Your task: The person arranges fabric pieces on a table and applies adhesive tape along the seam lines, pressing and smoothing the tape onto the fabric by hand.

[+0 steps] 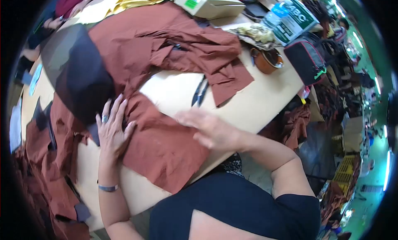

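Note:
My left hand [112,130] lies flat with fingers spread, a ring on one of them, pressing on the left edge of a reddish-brown cloth piece [161,153]. Its fingertips touch a dark black fabric piece [89,74]. Over the upper right part of that brown piece is my right hand [211,130], slightly blurred, its thumb and fingers apart with nothing visible in them. Whether it touches the cloth is unclear. A pair of dark-handled scissors [200,92] rests on the table just beyond it. More brown cloth [124,36] lies crumpled across the table.
On the pale table [265,99] stand a brown mug [266,60], a plastic bottle [275,14], a green-and-white box [294,22] and a cardboard box [207,3]. Yellow cloth [134,1] lies at the back. Another person's hand [78,8] shows at upper left. Brown cloth [41,169] hangs at left.

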The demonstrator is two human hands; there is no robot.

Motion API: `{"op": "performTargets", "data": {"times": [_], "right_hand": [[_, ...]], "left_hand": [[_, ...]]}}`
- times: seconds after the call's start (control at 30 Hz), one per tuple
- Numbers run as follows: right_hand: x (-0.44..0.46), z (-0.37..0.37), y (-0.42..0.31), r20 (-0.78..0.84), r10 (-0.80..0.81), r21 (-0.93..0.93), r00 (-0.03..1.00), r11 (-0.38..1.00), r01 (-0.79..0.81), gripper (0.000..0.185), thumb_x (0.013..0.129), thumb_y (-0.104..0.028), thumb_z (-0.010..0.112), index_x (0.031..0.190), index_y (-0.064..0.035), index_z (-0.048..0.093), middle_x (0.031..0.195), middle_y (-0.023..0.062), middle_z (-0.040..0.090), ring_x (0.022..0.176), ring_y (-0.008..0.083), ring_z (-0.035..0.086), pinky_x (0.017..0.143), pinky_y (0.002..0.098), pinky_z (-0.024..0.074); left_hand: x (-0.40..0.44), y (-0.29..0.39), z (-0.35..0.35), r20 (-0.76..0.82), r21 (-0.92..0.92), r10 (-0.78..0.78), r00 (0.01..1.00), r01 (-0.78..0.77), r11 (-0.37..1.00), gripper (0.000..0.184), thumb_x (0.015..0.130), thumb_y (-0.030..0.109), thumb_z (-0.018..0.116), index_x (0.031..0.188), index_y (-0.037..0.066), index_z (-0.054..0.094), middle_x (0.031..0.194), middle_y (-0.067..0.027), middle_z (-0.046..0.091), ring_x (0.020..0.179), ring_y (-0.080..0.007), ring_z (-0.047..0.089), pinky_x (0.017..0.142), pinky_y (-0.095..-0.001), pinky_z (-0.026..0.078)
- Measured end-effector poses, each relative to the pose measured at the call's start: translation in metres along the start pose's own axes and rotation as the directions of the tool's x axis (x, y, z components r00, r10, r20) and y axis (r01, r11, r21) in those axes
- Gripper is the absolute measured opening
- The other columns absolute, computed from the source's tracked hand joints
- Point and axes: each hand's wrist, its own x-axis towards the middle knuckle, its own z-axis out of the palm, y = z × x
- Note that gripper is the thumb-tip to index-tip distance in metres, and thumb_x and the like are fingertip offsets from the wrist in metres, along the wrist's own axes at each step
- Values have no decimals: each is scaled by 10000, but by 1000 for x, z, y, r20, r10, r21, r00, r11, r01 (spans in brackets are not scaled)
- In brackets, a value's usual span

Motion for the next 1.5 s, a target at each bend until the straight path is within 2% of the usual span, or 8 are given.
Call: {"op": "performTargets", "data": {"times": [0.13, 0.23, 0.73, 0.83, 1.2, 1.33, 1.37, 1.5], "right_hand": [[-23, -101, 48, -482, 44, -324, 875, 919, -225, 494, 685, 1, 596, 1168, -52, 508, 1181, 137, 490, 1025, 311, 533, 869, 385, 453], [-53, -171, 63, -614, 124, -677, 780, 426, -600, 453, 682, -170, 716, 1102, -89, 567, 1260, 113, 475, 1068, 321, 525, 891, 400, 450], [-51, -212, 125, -331, 684, -672, 650, 312, -671, 598, 567, -317, 778, 1099, -101, 609, 1441, 239, 265, 1314, 357, 311, 1040, 410, 320], [-63, -219, 132, -360, 562, -555, 745, 513, -655, 608, 571, -291, 777, 1109, -113, 557, 1475, 159, 244, 1271, 367, 367, 1033, 451, 325], [-50, -169, 48, -389, 123, -846, 913, 345, -407, 357, 635, -133, 717, 975, -87, 618, 1294, 147, 477, 1207, 316, 430, 951, 417, 399], [29, -85, -5, -257, -227, -386, 939, 915, 116, 262, 728, -27, 646, 988, -47, 622, 1091, 113, 596, 988, 242, 562, 852, 329, 447], [44, -47, -11, -291, -161, 125, 943, 971, 205, 246, 750, -8, 637, 994, -15, 610, 1013, 96, 608, 932, 180, 575, 806, 274, 457], [82, 49, -10, -85, -86, 373, 993, 921, 112, 245, 785, 39, 561, 1027, -2, 559, 883, 106, 624, 764, 183, 619, 711, 278, 499]], "left_hand": [[1, -3, 2, 32, -51, 25, 999, -23, 998, 710, 767, 481, 599, 1360, 148, 396, 1454, -5, 320, 1352, -265, 254, 1053, -594, 178], [2, -4, 0, 44, -86, 24, 999, -20, 996, 772, 724, 529, 620, 1354, 138, 403, 1453, -17, 325, 1353, -279, 255, 1054, -590, 179], [9, -13, -3, 45, -169, 98, 994, -89, 982, 770, 709, 529, 627, 1334, 126, 428, 1439, -21, 351, 1341, -281, 281, 1066, -530, 192], [9, -12, -4, 59, -130, 97, 993, -89, 987, 758, 709, 505, 638, 1334, 130, 429, 1440, -20, 349, 1342, -279, 281, 1065, -531, 195], [10, -14, -3, 51, -213, 103, 993, -90, 973, 740, 731, 521, 620, 1344, 162, 413, 1445, -18, 338, 1340, -300, 278, 1027, -613, 210], [8, -15, -1, 31, -185, 97, 995, -90, 979, 717, 737, 525, 622, 1329, 172, 427, 1444, 6, 334, 1341, -280, 284, 1015, -624, 232], [8, -17, 2, 18, -183, 102, 995, -97, 978, 719, 738, 530, 621, 1330, 173, 426, 1444, 11, 332, 1342, -274, 285, 1015, -622, 235], [5, -18, 4, 9, -200, 85, 996, -81, 977, 673, 793, 557, 556, 1336, 179, 429, 1443, 20, 337, 1347, -247, 279, 1041, -610, 207]]}}
